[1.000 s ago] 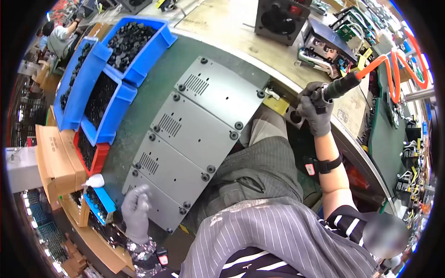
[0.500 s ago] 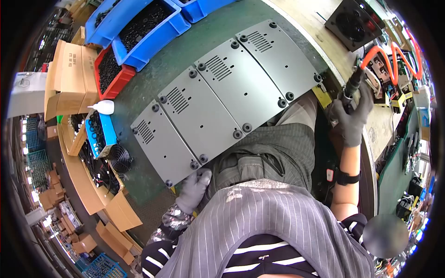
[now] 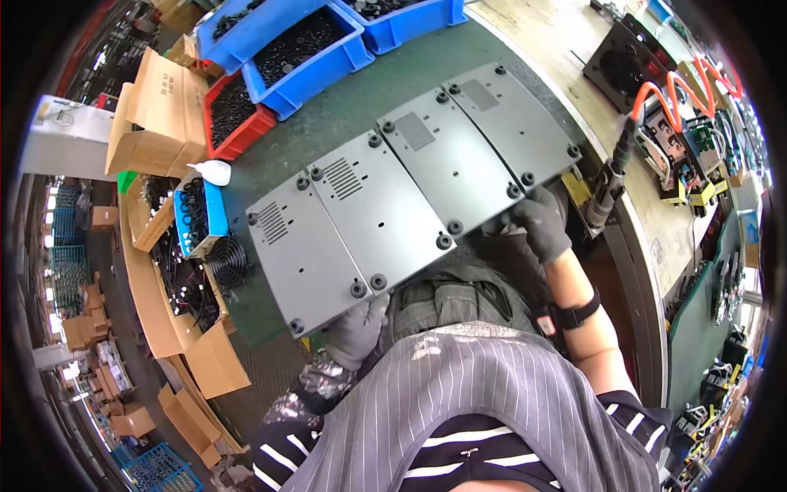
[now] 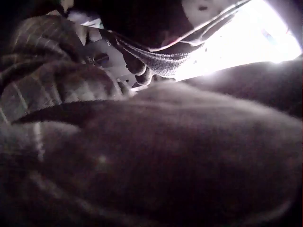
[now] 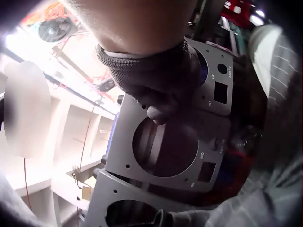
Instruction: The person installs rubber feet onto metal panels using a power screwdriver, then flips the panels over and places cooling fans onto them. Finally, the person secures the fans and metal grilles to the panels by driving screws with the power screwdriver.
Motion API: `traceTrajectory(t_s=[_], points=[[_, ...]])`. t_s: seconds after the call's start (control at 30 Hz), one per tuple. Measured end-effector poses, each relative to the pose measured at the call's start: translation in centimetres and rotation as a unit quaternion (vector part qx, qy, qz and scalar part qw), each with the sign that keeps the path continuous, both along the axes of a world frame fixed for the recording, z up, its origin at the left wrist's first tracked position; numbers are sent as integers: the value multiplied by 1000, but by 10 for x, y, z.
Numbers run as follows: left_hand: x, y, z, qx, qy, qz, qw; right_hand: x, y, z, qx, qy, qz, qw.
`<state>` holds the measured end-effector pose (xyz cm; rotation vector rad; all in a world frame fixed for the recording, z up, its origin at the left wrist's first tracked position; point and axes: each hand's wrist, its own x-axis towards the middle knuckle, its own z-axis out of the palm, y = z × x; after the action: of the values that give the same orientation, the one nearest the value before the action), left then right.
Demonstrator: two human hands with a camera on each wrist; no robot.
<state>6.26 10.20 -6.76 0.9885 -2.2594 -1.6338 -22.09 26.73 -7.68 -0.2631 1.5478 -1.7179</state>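
Note:
Several grey metal housings (image 3: 385, 205) with slotted vents and black rubber feet lie side by side in a slanted row. My gloved left hand (image 3: 357, 332) is at the near edge of the leftmost housing, fingers partly hidden. In the dark left wrist view, fingertips (image 4: 142, 75) show near a grey front panel (image 4: 106, 54). My gloved right hand (image 3: 541, 225) touches the row's near edge towards its right end. The right wrist view has this hand against front panels (image 5: 118, 151) with large round holes and OFF/ON markings. Beside it stands a powered screwdriver (image 3: 605, 197) on an orange coiled hose.
Blue bins (image 3: 288, 102) and a red bin (image 3: 266, 123) of small black parts stand at the back left. A white squeeze bottle (image 3: 215, 172), a blue box (image 3: 215, 215) and a black fan grille (image 3: 227, 261) are left of the row. Electronic assemblies (image 3: 668, 156) sit on the right bench.
My right hand has let go of the screwdriver and moved left to the housings' near edge. My left hand has come from over the leftmost housing to its near edge. The view has shifted.

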Motion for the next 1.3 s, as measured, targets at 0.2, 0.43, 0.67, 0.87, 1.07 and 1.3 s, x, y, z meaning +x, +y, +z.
traceTrajectory(t_s=[0.2, 0.43, 0.67, 0.87, 1.07, 1.3], points=[[9, -28, 123, -496, -147, -172, 838, 10, 20, 94, 67, 92, -54, 992], [1, -77, 198, -665, -347, -249, 613, -34, 7, 183, 173, 595, -79, 781], [-28, -51, 151, -679, -297, -279, 611, -67, -40, 174, 385, 826, 89, 401], [-75, -18, 120, -691, -259, -320, 595, -25, -37, 104, 362, 794, 333, 358], [-51, -38, 168, -421, -360, -435, 710, -26, 12, 110, 137, 612, 133, 768], [-38, -70, 126, -338, -253, -140, 896, -37, -6, 69, 97, 421, 17, 902]])
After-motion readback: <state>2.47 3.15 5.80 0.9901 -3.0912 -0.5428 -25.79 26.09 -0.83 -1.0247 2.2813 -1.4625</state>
